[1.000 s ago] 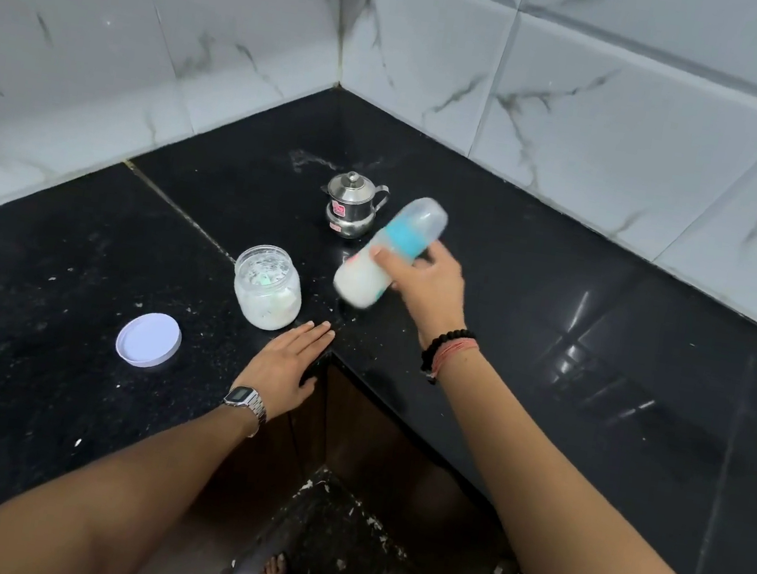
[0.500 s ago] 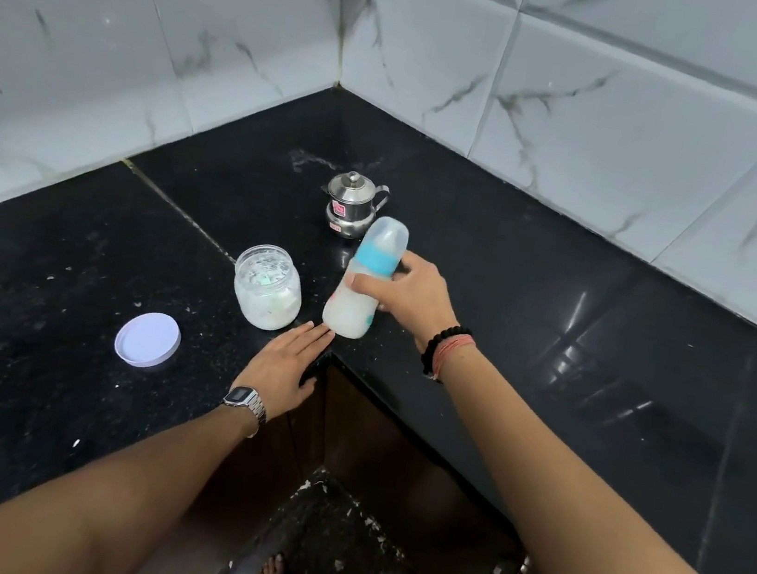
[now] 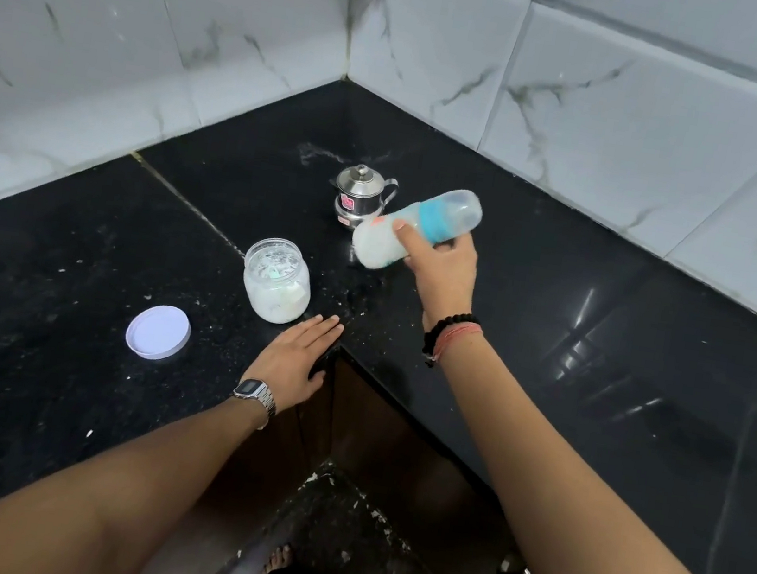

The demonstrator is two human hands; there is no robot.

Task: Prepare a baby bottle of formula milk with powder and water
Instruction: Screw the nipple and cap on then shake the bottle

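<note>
The right hand (image 3: 444, 271) is gripping the bottle (image 3: 416, 229) around its middle, fingers and thumb curled round it, holding it tilted well over above the desk (image 3: 601, 347), cap end pointing up and right, white milk sitting in the lower end. The left hand (image 3: 296, 358) is lying flat on the desk edge, fingers straight, holding nothing. Just beyond its fingertips the open jar (image 3: 277, 280) of powder is standing; its lid (image 3: 158, 332) is lying to the left. A steel pot (image 3: 361, 197) is standing behind the bottle.

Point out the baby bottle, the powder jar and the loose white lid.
baby bottle (image 3: 379, 248): head view, on its milky lower body.
powder jar (image 3: 276, 289): head view, on its clear side wall.
white lid (image 3: 158, 332): head view, on its flat centre.
</note>
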